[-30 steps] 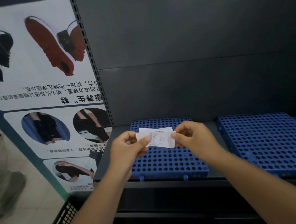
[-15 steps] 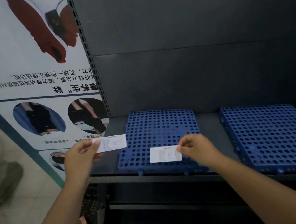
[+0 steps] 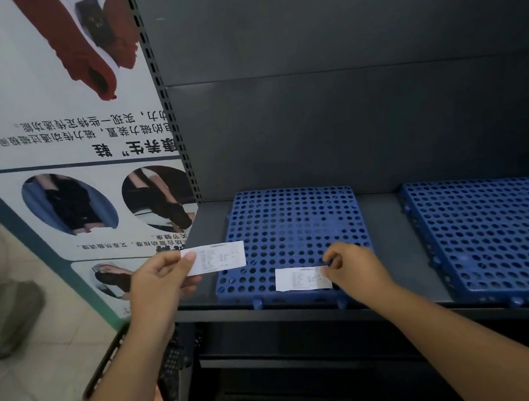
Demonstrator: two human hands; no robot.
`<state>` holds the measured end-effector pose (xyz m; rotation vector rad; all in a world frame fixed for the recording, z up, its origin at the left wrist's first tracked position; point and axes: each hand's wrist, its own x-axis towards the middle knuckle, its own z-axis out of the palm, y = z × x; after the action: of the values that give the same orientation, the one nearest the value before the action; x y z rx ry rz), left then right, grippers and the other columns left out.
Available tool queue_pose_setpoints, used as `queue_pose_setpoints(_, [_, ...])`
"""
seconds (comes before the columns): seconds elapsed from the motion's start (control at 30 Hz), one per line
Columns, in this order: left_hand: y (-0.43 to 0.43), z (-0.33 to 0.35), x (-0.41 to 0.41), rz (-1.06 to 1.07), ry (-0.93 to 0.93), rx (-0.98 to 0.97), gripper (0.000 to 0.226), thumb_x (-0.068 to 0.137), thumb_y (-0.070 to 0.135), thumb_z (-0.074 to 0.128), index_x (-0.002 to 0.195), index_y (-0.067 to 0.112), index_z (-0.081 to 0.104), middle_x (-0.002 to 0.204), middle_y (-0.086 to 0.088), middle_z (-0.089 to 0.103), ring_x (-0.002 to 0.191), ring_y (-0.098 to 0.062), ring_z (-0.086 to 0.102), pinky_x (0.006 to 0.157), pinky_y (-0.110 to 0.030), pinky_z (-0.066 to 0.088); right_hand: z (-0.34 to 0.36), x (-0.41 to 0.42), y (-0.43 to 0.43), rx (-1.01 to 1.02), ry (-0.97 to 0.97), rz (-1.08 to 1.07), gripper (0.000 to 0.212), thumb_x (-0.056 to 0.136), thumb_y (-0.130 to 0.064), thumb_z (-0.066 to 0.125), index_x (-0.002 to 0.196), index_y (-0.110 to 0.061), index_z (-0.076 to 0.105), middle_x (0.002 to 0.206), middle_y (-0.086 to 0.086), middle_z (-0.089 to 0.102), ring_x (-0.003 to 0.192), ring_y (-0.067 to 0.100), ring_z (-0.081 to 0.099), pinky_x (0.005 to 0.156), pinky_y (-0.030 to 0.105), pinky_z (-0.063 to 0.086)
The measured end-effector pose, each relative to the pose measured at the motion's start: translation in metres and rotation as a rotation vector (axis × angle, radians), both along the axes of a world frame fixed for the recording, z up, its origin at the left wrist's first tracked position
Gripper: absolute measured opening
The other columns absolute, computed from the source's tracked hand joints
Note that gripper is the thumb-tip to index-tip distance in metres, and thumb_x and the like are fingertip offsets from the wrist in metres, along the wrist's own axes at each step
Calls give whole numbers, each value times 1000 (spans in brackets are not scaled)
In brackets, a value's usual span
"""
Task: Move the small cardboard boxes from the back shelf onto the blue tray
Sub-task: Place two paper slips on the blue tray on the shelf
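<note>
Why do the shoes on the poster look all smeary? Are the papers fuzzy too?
Head view: the poster shoes at top left smear with blur; print on the left slip and right slip is too soft to read; the back panel is dim, without glare.

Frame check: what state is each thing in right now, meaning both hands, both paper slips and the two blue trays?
left hand: pinches the raised slip by its left end.
right hand: pinches the tray slip by its right edge.
raised slip: in the air, printed side up.
tray slip: flat on the left blue tray, near its front edge.
left blue tray: flat on the shelf.
right blue tray: flat on the shelf, untouched.
</note>
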<state>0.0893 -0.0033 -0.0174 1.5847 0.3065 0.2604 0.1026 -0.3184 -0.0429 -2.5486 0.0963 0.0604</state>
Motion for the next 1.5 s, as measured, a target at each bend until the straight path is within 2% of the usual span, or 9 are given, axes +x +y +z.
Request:
queue_pose_setpoints(0.17, [-32,14,-1,-96,-26,2,6,90,13,70,94,8,71,82,-5,78,62,-16,72,55,-22,58,24,-11,-4,154,-141,39,7,94,-30,62,99,-25,63,76,-10,57,69,5,53,60,13,37])
queue_pose_setpoints(0.33, [-85,42,5,-219,-77,-19,6,89,18,72,93,14,72,84,-2,78,68,-18,74,57,-23,58,80,-26,-15,460,-208,90,9,96,-39,56,99,-35,64,95,-15,64,85,1,60,74,18,46])
queue_pose_setpoints(0.5, [-153,68,4,-349,-111,-90,8,87,18,75,92,14,70,83,-6,78,65,-21,73,57,-26,58,113,-46,-50,516,-330,24,5,93,-39,60,90,-38,64,84,-10,67,76,4,62,68,21,50])
queue_pose_setpoints(0.77, [-257,87,-17,-515,-98,-59,7,88,19,73,88,14,69,84,-1,78,67,-19,73,64,-32,62,122,-84,-143,566,-459,-181,12,88,-30,70,77,-26,66,70,-10,66,63,3,61,54,16,46])
queue_pose_setpoints(0.93, [-316,93,-29,-538,-137,-19,3,87,14,74,86,12,72,81,-4,77,67,-13,72,60,-26,59,127,-110,-212,547,-450,-218,15,89,-32,69,76,-27,64,69,-10,65,64,6,61,60,21,49])
queue_pose_setpoints(1.03, [-343,94,-31,-518,-173,60,5,84,19,77,81,22,75,81,-2,76,78,-14,70,69,-28,57,131,-120,-258,544,-445,-265,15,88,-32,69,76,-26,64,68,-10,64,65,8,62,63,25,49])
queue_pose_setpoints(1.17, [-366,86,-34,-491,-167,109,13,83,24,79,72,31,75,75,5,73,73,-7,68,69,-28,52,116,-123,-311,542,-363,-333,15,88,-29,70,77,-22,64,65,-7,63,61,7,59,64,27,47])
queue_pose_setpoints(1.4, [-396,66,-47,-462,-84,209,9,86,24,76,78,20,75,73,6,73,67,-4,67,64,-22,49,63,-114,-357,475,-193,-407,14,88,-26,71,79,-16,66,75,0,68,69,15,63,65,34,50])
queue_pose_setpoints(1.5, [-398,56,-51,-420,-57,227,9,86,25,75,79,20,75,74,4,74,69,-6,68,63,-21,50,39,-107,-365,382,-113,-382,16,87,-29,71,76,-19,65,75,-2,67,71,15,63,64,29,46])
